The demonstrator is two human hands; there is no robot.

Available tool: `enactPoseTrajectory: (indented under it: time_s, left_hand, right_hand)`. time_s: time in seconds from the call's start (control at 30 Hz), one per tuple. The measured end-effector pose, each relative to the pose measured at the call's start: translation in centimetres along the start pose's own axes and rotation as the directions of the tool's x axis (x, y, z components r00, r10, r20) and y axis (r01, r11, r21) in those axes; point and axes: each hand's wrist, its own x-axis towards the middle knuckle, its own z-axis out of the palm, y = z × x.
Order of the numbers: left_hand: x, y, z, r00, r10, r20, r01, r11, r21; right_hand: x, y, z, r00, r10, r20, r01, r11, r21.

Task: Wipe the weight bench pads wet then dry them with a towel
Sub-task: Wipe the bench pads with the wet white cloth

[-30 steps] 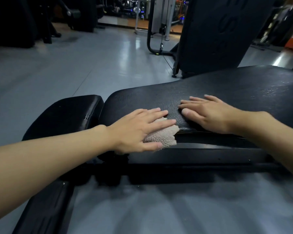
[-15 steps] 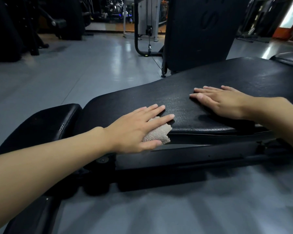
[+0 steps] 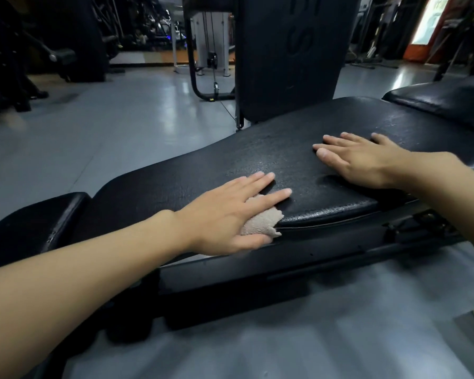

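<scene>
The long black bench pad stretches across the view, its cracked surface glistening in places. My left hand lies flat with straight fingers on a small beige cloth and presses it against the pad's near edge; most of the cloth is hidden under the palm. My right hand rests flat on the pad farther right, fingers straight, holding nothing. A smaller black seat pad adjoins at the left.
The bench's black steel frame runs below the pad. Another black pad lies at the far right. A tall black machine panel and a cable station stand behind on the grey floor.
The view has shifted left along the bench. My left hand with the cloth has slid rightward along the pad's near edge. My right hand has moved farther right on the pad.
</scene>
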Motion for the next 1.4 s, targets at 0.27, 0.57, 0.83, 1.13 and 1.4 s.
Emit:
enactPoseTrajectory:
  time_s: [0.27, 0.57, 0.83, 1.13, 1.4]
  left_hand:
    - [3.8, 2.3, 0.1, 0.998, 0.060, -0.035, -0.061, 0.998, -0.020]
    - [3.5, 2.6, -0.2, 1.000, 0.015, 0.003, -0.015, 0.999, 0.048]
    - [9.9, 8.1, -0.6, 0.998, -0.007, -0.068, 0.009, 1.000, 0.023]
    - [8.7, 7.1, -0.3, 0.999, -0.008, -0.046, 0.010, 0.998, 0.058]
    - [14.1, 10.6, -0.5, 0.995, -0.030, -0.092, 0.030, 1.000, 0.004]
  right_hand:
    - [-1.4, 2.0, -0.5, 0.998, 0.023, -0.061, -0.023, 1.000, 0.013]
    - [-2.1, 3.1, -0.3, 0.998, -0.012, -0.057, 0.014, 0.999, 0.032]
    - [-3.8, 8.0, -0.7, 0.979, 0.134, -0.151, -0.122, 0.989, 0.086]
    - [-4.6, 10.1, -0.4, 0.964, 0.138, -0.226, -0.108, 0.984, 0.141]
    - [-5.0, 12.1, 0.4, 0.923, 0.161, -0.350, -0.074, 0.965, 0.250]
